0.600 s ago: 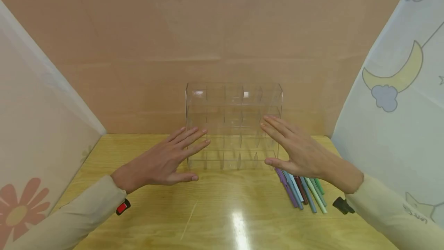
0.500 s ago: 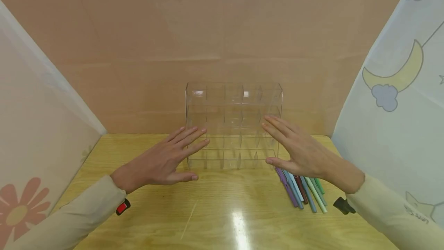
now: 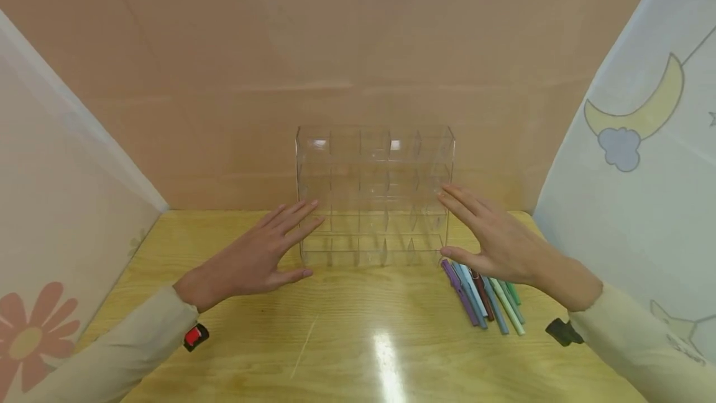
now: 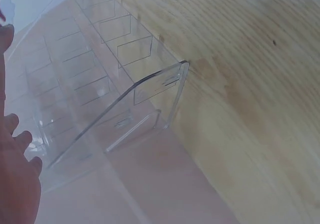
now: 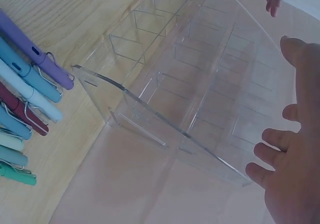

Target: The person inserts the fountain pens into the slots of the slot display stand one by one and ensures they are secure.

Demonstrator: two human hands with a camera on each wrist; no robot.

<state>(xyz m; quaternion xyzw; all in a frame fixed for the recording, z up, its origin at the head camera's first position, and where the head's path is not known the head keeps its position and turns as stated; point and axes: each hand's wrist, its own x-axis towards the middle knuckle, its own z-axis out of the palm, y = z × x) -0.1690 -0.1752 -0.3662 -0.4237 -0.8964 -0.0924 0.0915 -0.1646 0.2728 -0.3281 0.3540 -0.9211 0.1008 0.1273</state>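
A transparent acrylic display rack with stepped rows of small compartments stands at the back of the table. My left hand is held out at the rack's left side, fingers straight and slightly spread. On the opposite side my right hand is extended the same way, thumb apart from the fingers. Neither hand holds anything. Below the right hand lie several pens in purple, blues, dark red and greens, side by side. In the right wrist view, the clips of the purple pen and its neighbours point toward the rack.
The pens lie close to the rack's front right corner on the wooden table. Behind the rack rises a tan backdrop. White patterned panels flank the table on the left and right.
My hands have moved slightly apart, the left one to the left and the right one to the right. The head view has shifted a little, with rack and pens appearing slightly higher.
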